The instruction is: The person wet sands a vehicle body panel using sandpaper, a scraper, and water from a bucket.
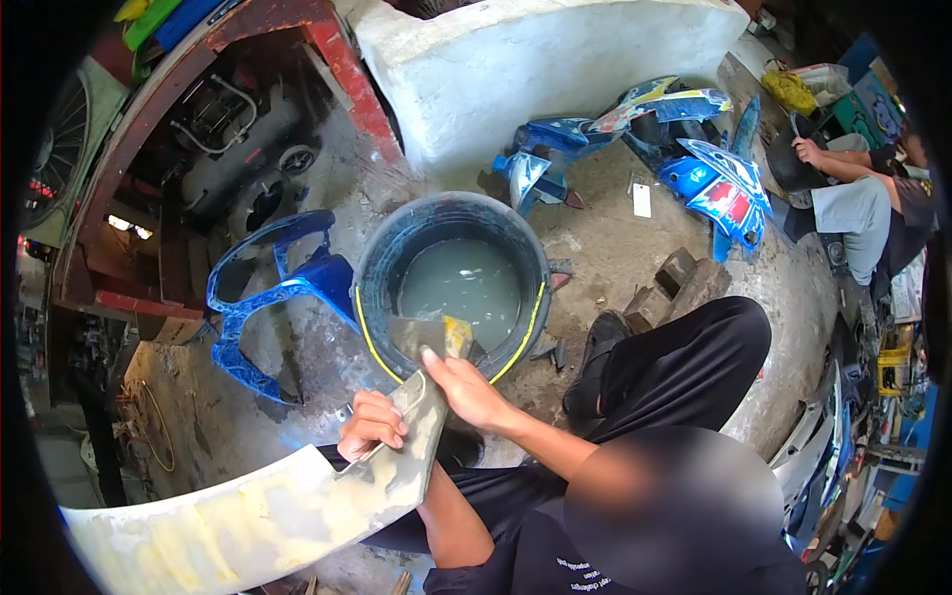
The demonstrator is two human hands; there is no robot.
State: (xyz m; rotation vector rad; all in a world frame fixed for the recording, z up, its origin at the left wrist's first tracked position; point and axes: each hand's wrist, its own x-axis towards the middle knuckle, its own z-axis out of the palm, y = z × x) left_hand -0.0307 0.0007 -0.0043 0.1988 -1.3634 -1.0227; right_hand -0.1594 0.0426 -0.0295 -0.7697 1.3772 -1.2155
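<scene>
A long curved body panel (228, 516), white with yellowish and grey patches, stretches from the lower left up to the bucket's near rim. My left hand (372, 426) is closed around its narrower end. At the tip of that end, my right hand (466, 392) pinches a grey-brown sheet (415, 337) that looks like sandpaper, thumb on top; its other fingers are partly hidden. Just beyond both hands stands a black bucket (535, 243) with a yellow-edged handle, holding cloudy grey water (461, 283). A yellow-and-grey piece (457, 337) shows beside the sheet, inside the rim.
A blue fairing frame (322, 278) lies left of the bucket. Several blue fairing pieces (719, 188) lie by the white wall (526, 89). Wooden blocks (684, 283) sit near my shoe (595, 362). Another person (858, 213) sits at right. A compressor (243, 149) stands upper left.
</scene>
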